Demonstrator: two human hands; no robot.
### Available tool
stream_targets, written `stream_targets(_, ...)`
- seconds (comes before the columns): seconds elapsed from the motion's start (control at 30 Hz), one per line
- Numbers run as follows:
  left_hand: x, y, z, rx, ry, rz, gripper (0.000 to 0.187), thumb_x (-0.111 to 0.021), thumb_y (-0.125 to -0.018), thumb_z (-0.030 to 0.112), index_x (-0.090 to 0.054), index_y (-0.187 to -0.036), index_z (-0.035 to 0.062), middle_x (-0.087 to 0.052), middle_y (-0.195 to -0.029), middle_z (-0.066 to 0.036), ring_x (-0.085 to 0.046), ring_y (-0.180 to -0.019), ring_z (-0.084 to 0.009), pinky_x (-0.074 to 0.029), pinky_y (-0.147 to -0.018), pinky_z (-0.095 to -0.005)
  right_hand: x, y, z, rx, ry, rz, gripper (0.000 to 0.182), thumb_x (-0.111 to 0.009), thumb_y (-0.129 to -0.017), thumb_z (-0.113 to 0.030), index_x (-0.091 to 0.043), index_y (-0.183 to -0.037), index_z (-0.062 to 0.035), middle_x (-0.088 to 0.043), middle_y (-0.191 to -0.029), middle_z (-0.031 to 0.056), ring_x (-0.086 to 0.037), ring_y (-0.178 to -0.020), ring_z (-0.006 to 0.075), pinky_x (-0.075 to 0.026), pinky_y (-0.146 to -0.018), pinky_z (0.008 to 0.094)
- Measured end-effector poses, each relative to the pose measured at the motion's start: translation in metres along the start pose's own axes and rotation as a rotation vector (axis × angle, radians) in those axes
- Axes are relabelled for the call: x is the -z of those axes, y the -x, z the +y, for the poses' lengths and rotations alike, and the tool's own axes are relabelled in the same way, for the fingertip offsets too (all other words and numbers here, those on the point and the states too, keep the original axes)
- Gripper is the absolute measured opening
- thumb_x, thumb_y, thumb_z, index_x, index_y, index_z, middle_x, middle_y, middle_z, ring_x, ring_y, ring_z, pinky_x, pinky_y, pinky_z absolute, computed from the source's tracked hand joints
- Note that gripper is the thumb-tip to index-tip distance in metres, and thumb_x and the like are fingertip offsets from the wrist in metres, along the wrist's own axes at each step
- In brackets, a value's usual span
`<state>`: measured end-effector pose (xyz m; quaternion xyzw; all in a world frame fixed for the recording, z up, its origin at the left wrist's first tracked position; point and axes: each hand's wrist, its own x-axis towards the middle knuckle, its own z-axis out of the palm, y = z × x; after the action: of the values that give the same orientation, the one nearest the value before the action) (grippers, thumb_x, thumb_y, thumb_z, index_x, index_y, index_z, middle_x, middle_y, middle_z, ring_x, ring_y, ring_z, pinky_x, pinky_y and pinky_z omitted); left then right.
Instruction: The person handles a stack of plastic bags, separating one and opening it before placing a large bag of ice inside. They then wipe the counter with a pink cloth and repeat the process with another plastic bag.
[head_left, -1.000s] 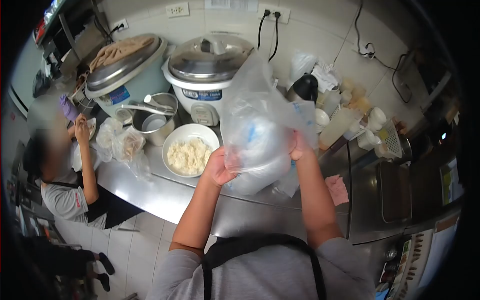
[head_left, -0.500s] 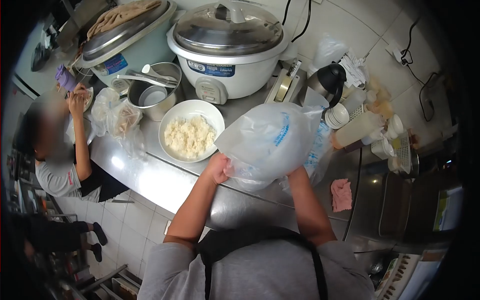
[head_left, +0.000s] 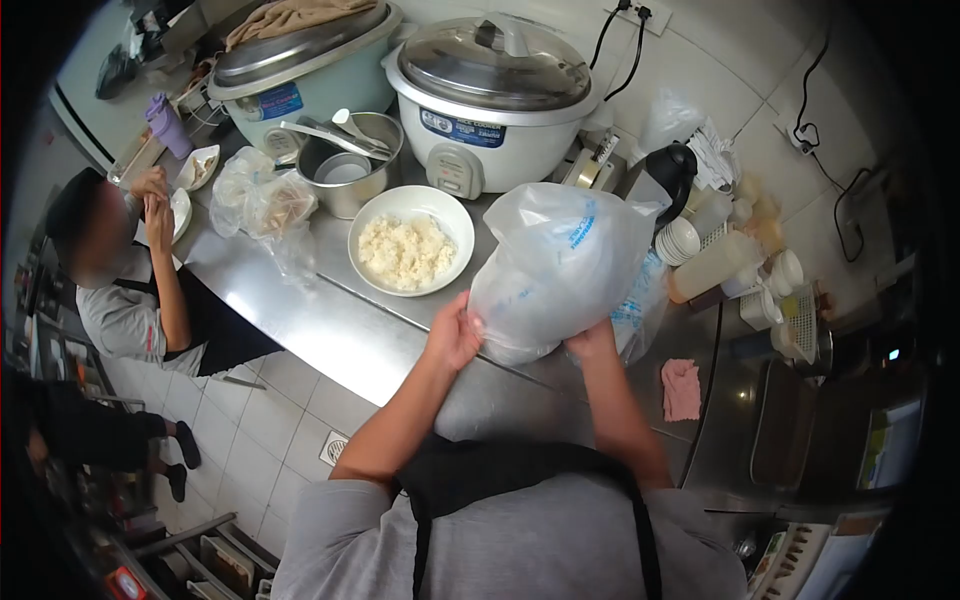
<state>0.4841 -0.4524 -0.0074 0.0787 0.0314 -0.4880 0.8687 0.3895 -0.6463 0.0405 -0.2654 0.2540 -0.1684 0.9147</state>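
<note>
A puffed-out, translucent plastic bag with blue print fills the space in front of me, above the steel counter. My left hand grips its lower left edge, fingers closed against the plastic. At the lower right, my right hand holds the bag too, its fingertips partly hidden by the plastic. A white bowl stands just beyond my left hand, with cooked rice in it. More blue-printed plastic bags lie beside my right hand.
Behind the bowl stand a rice cooker, a second cooker and a metal pot with utensils. Tied plastic bags lie left. A tape dispenser, black jug, bottles and pink cloth are right. A co-worker stands left.
The bag has swelled rounder and shifted slightly right and up. My left hand has turned and shifted right along its edge. The view has moved, and the co-worker's hands have come together.
</note>
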Motion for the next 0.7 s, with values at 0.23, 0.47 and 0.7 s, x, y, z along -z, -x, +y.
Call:
stream_targets(0.23, -0.039, 0.032, -0.043, -0.268, -0.094, 0.351, 0.025, -0.041, -0.085, 0.014, -0.038, -0.109, 0.0067, -0.051, -0.102, -0.011, -0.056, -0.082, -0.0193, -0.049, -0.069, -0.0319, 0.01, 0.041, 0.027, 0.014, -0.113, -0.069, 0.027, -0.036, -0.086, -0.018, -0.044, -0.11, -0.0066, -0.053, -0.105, 0.005, -0.049, -0.099, 0.0176, -0.043, -0.079, 0.0318)
stream_targets(0.47, -0.022, 0.006, -0.04, -0.347, -0.408, 0.507, 0.024, -0.044, -0.083, 0.012, -0.035, -0.104, 0.0053, -0.053, -0.087, -0.009, -0.055, -0.07, -0.0136, -0.048, -0.055, -0.0249, 0.006, 0.02, 0.038, 0.042, 0.19, 0.242, 0.026, -0.04, -0.084, -0.024, -0.045, -0.107, -0.0126, -0.053, -0.094, 0.0001, -0.051, -0.083, 0.013, -0.042, -0.061, 0.0269)
stream_targets(0.7, 0.002, -0.002, -0.041, -0.433, -0.55, 0.514, 0.026, -0.044, -0.085, 0.017, -0.03, -0.106, 0.0089, -0.051, -0.084, -0.009, -0.053, -0.063, -0.0138, -0.045, -0.047, -0.0251, 0.047, -0.015, 0.03, 0.131, 0.638, 0.089, 0.032, -0.041, -0.085, -0.027, -0.042, -0.113, -0.0112, -0.052, -0.096, 0.0014, -0.05, -0.081, 0.0114, -0.042, -0.063, 0.0241)
